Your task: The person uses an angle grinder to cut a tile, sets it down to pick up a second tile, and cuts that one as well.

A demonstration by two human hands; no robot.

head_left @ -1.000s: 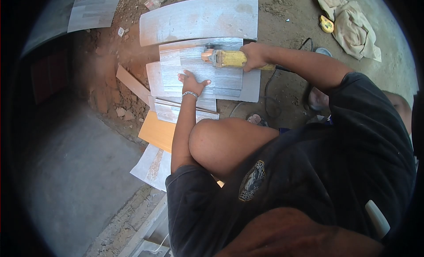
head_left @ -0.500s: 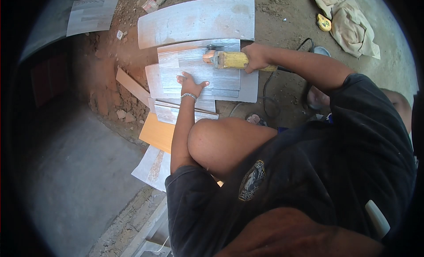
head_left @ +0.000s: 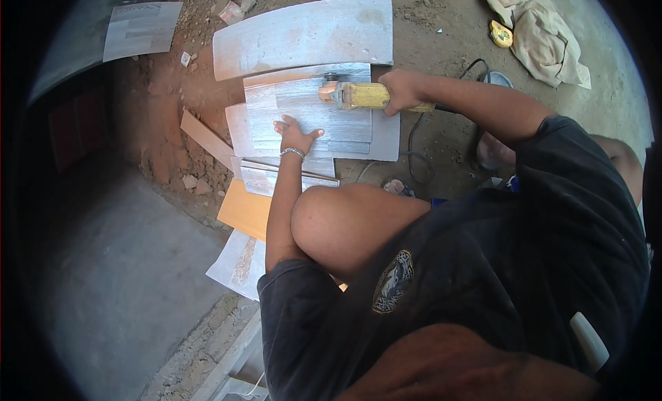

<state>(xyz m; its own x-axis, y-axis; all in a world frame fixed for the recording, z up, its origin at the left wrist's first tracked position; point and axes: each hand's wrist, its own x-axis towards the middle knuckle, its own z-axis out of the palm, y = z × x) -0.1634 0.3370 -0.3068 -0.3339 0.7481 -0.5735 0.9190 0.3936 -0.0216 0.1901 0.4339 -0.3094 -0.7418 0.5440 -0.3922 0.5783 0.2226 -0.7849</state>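
Note:
My right hand [head_left: 401, 91] is wrapped round the rear body of a yellow angle grinder [head_left: 365, 95]. The grinder's head and disc lie over the upper part of a grey wood-patterned tile [head_left: 310, 118]. Lower on that same tile, my left hand [head_left: 295, 135] presses down with fingers spread, a chain bracelet at its wrist. Under the tile is a larger pale slab [head_left: 387, 135], and another long pale slab [head_left: 303, 35] lies just beyond. Narrow cut tile strips [head_left: 289, 179] are stacked nearest my knee.
A tan tile piece [head_left: 245, 208] and a pale tile [head_left: 238, 266] lie left of my knee. A thin brown strip [head_left: 205, 137] rests on rubble. The grinder's black cord [head_left: 414, 142] loops over the dirt. A tape measure [head_left: 501, 34] sits beside a beige cloth [head_left: 552, 49].
The view has shifted very slightly. The grinder stays at about the same place on the tile, and my left hand keeps its spot.

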